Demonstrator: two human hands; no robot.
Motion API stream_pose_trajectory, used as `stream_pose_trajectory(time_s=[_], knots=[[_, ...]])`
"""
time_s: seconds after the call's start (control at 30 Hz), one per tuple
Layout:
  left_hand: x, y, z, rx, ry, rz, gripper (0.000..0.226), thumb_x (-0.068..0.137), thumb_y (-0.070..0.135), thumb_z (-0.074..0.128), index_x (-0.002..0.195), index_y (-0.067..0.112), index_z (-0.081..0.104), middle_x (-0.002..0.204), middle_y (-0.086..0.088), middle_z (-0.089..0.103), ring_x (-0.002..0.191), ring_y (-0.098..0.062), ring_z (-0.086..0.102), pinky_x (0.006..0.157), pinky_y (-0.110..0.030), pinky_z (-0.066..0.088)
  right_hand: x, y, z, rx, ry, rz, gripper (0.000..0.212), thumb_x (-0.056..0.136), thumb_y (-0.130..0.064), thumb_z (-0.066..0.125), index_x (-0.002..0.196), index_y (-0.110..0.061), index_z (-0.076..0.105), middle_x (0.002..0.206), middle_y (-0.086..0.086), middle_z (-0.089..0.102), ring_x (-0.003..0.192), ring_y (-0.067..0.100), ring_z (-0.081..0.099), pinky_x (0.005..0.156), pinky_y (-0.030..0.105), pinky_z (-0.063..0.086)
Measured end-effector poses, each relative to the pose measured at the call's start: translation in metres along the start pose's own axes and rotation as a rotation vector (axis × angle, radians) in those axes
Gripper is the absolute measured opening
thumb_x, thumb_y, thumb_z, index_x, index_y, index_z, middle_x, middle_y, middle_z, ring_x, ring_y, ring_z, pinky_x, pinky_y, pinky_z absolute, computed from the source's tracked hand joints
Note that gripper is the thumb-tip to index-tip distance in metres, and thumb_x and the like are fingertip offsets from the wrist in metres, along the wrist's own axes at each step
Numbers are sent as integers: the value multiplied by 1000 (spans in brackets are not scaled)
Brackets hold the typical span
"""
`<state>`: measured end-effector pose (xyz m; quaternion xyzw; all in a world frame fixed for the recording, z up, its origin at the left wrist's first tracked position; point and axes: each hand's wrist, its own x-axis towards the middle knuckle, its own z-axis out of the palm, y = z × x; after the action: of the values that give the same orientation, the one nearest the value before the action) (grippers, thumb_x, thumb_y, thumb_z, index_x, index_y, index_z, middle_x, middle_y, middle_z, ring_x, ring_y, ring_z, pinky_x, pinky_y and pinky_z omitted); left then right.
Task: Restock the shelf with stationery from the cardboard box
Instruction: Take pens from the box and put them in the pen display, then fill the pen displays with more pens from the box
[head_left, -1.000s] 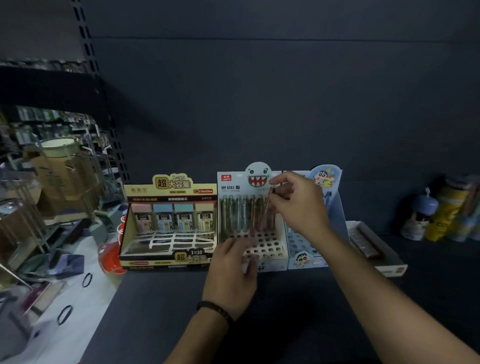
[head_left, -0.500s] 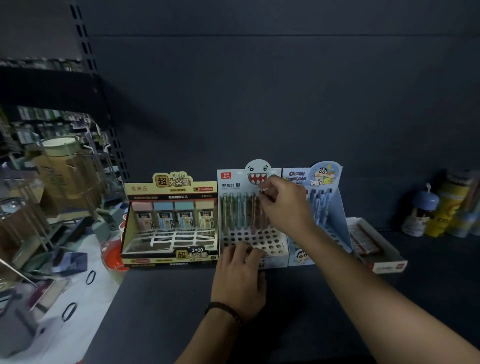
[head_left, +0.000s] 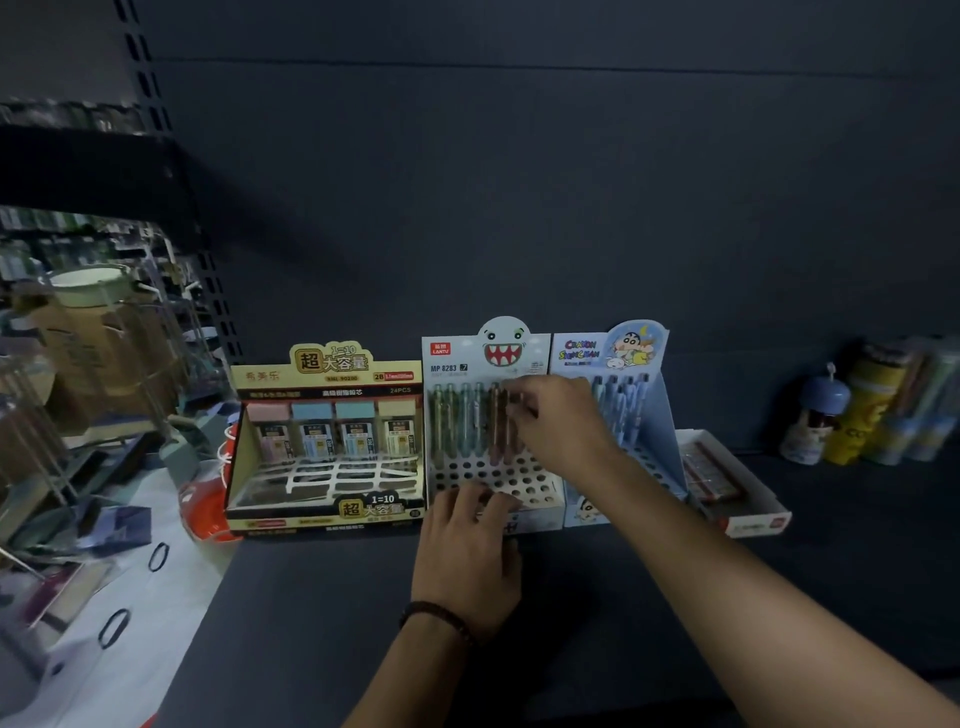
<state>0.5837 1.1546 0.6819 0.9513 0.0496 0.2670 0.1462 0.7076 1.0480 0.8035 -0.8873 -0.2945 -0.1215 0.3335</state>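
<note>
A white pen display box with a shark-mouth header stands on the dark shelf, several pens upright in its back row. My left hand rests against the box's front edge, fingers spread over the holes. My right hand reaches over the box and pinches the top of a brownish pen standing in the rack. Left of it sits a yellow pencil-lead display box. A blue cartoon pen display box stands to the right, partly behind my right arm. No cardboard stock box is in view.
A low white box with dark items lies right of the blue display. Bottles and tubes stand at the far right. Left of the shelf upright are wire racks, a red object and clutter on the floor.
My left hand slid forward to the box front. My right hand moved down and left along the pen row. The blue display, earlier mostly covered, now shows beside my arm.
</note>
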Motion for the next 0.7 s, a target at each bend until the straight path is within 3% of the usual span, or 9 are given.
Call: stream_pose_trajectory(time_s=[0.1, 0.2, 0.27, 0.37, 0.43, 0.5, 0.7], knots=[[0, 5, -2, -24, -7, -11, 36, 84, 29, 60, 120, 30, 64, 125, 2, 54, 114, -26, 50, 103, -45, 45, -17, -6, -20, -32, -6, -20, 52, 102, -16, 63, 152, -28, 55, 82, -3, 71, 71, 12, 66, 81, 39, 62], [-3, 16, -8, -34, -35, 42, 27, 90, 31, 62, 117, 36, 63, 123, 7, 56, 116, -24, 50, 102, -46, 37, -60, 6, -42, -38, 75, 35, 30, 100, -27, 67, 130, -27, 69, 87, -6, 74, 79, 11, 69, 79, 38, 60], [-9, 37, -12, -75, -70, 190, 19, 93, 29, 64, 112, 32, 64, 118, 5, 58, 108, -26, 55, 93, -45, 45, -108, 23, -58, -45, 142, 128, 21, 98, -35, 70, 119, -31, 73, 91, -9, 76, 86, 8, 71, 80, 31, 56], [-33, 99, -21, -171, -221, 420, 15, 95, 38, 53, 106, 33, 62, 109, 6, 60, 98, -26, 58, 83, -43, 53, -203, 59, -87, -110, 289, 270, 14, 93, -30, 77, 106, -28, 77, 90, -10, 77, 85, 7, 73, 78, 22, 54], [-57, 146, -17, -220, -328, 535, 17, 94, 44, 46, 99, 35, 60, 99, 10, 60, 88, -22, 59, 68, -38, 53, -274, 83, -107, -195, 315, 443, 12, 92, -32, 76, 102, -28, 76, 89, -12, 77, 83, 7, 72, 79, 28, 58], [-82, 195, 0, -249, -432, 662, 19, 96, 46, 46, 98, 33, 59, 96, 9, 61, 86, -23, 61, 62, -39, 53, -347, 105, -124, -251, 299, 641, 14, 92, -38, 72, 103, -29, 75, 90, -11, 76, 84, 9, 71, 82, 33, 59], [-191, 339, 63, -178, -784, 1062, 22, 103, 47, 48, 114, 31, 59, 114, 5, 63, 106, -26, 64, 81, -39, 54, -577, 143, -163, -297, 125, 1141, 30, 97, -48, 61, 116, -27, 71, 105, 0, 71, 102, 22, 66, 90, 36, 53]])
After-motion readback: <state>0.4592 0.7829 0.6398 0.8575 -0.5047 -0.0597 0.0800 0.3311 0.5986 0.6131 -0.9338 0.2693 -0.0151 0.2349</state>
